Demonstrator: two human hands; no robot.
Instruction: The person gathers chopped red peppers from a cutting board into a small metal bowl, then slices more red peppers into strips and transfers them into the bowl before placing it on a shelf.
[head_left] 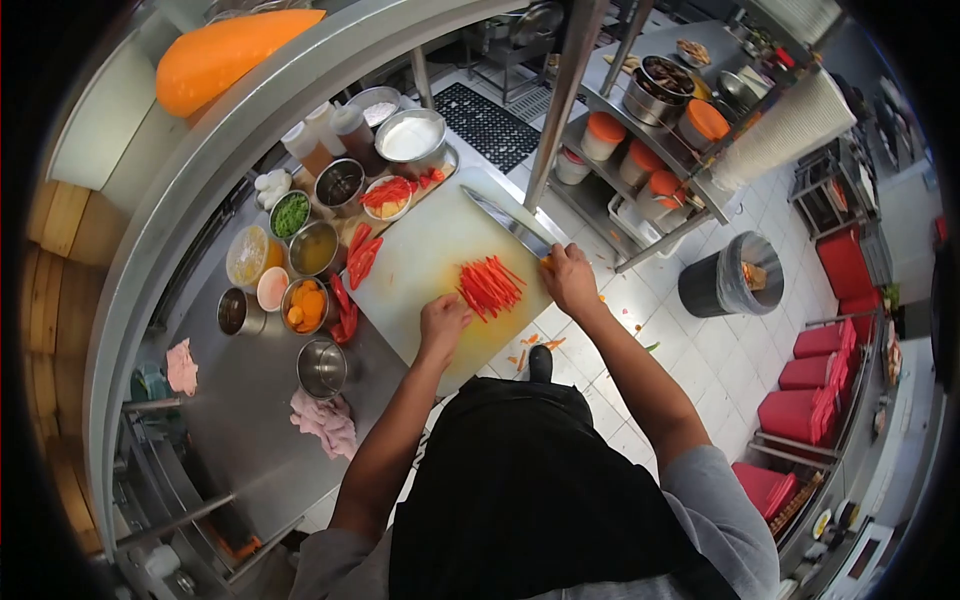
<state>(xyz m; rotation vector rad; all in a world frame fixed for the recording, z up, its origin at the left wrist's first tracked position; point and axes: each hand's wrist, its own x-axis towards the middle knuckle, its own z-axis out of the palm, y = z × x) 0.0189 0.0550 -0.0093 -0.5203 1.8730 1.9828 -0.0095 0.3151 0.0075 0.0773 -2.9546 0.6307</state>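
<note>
A pile of thin red pepper strips [491, 288] lies on the white cutting board [420, 245], whose surface is stained yellow. My left hand [443, 325] rests at the near left side of the pile, fingers curled together; whether a strip is between them is hidden. Closed round the handle of a large kitchen knife [508, 222] is my right hand [570, 280], at the board's right edge. The blade lies along that edge, pointing away from me. Larger red pepper pieces [363, 256] sit at the board's left edge, beside a white bowl of cut red and yellow food [388, 197].
Metal containers stand left of the board, among them one with chopped greens [290, 214] and one with orange pieces [304, 306]. A pink cloth [324, 424] lies on the steel counter [240, 400]. A shelf post [565, 100] rises beyond the knife. A bin [715, 280] stands right.
</note>
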